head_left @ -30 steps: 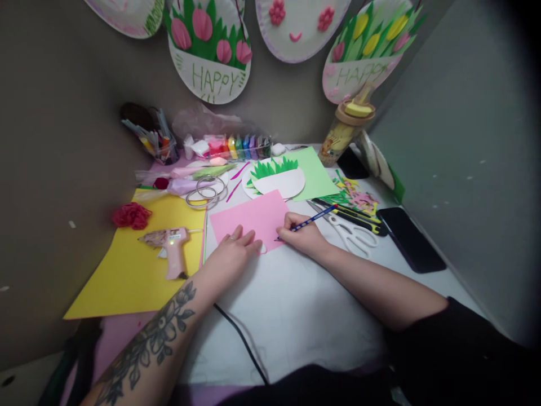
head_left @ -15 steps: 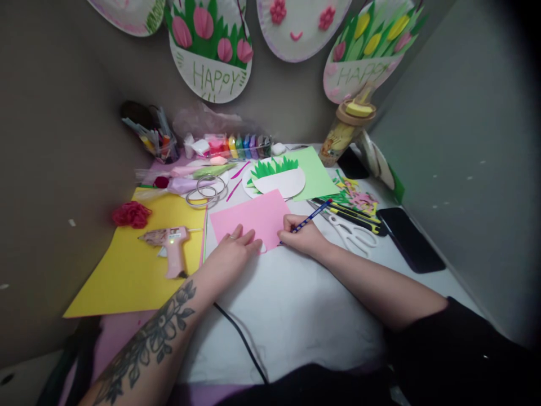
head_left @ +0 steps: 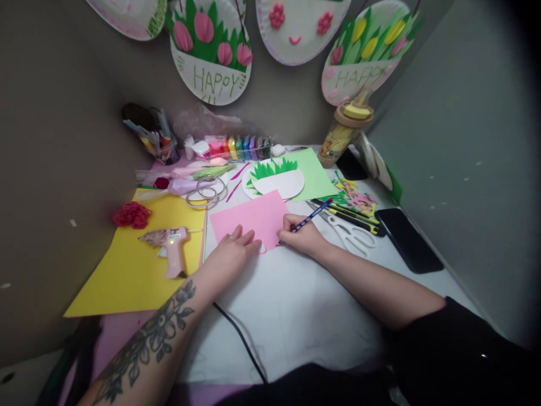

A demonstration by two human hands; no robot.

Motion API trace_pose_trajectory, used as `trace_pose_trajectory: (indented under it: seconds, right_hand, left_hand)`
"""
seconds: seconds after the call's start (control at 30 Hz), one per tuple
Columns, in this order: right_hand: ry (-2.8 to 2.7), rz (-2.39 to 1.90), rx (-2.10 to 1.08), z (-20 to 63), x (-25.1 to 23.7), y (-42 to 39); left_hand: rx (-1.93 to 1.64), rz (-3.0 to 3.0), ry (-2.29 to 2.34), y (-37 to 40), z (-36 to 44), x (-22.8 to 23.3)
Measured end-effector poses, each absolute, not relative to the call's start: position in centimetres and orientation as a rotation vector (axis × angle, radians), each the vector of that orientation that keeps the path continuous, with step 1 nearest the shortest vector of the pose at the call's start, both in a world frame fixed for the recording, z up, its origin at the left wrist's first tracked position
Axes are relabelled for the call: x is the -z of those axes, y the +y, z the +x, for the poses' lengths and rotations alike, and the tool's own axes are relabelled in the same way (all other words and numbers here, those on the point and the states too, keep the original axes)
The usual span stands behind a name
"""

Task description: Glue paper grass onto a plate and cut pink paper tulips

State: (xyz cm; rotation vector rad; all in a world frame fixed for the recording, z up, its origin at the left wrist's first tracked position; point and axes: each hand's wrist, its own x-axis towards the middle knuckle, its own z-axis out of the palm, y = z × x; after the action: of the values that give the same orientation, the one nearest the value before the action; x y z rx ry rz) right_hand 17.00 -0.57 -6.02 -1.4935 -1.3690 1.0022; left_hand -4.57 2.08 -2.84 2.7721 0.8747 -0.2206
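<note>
A sheet of pink paper (head_left: 253, 215) lies on the white table in front of me. My left hand (head_left: 236, 248) rests on its lower left part, fingers stretched out and lying flat. My right hand (head_left: 305, 235) grips a blue patterned pencil (head_left: 313, 214), its tip down at the paper's lower right edge. Beside my left fingertips a small white bit (head_left: 262, 248) shows at the paper's lower edge. Just behind the pink sheet is a white paper plate (head_left: 279, 185) with green paper grass.
Left, a pink glue gun (head_left: 174, 248) lies on yellow paper (head_left: 114, 276). Right are white-handled scissors (head_left: 350, 232), box cutters (head_left: 359, 220) and a phone (head_left: 409, 239). A tumbler (head_left: 344, 132) stands at the back near green paper (head_left: 315, 175). A black cable (head_left: 240, 335) crosses the front.
The view has shifted very slightly. Both hands, the pencil and the pink paper stay practically in place.
</note>
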Motion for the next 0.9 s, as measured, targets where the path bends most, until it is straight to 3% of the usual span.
trace_pose_trajectory:
  seconds: [0.9]
  right_hand:
    - [-1.521,-1.454,-1.004,16.43,6.04,-0.6]
  left_hand:
    - [0.246,2.765,0.882,2.01,-4.45,2.64]
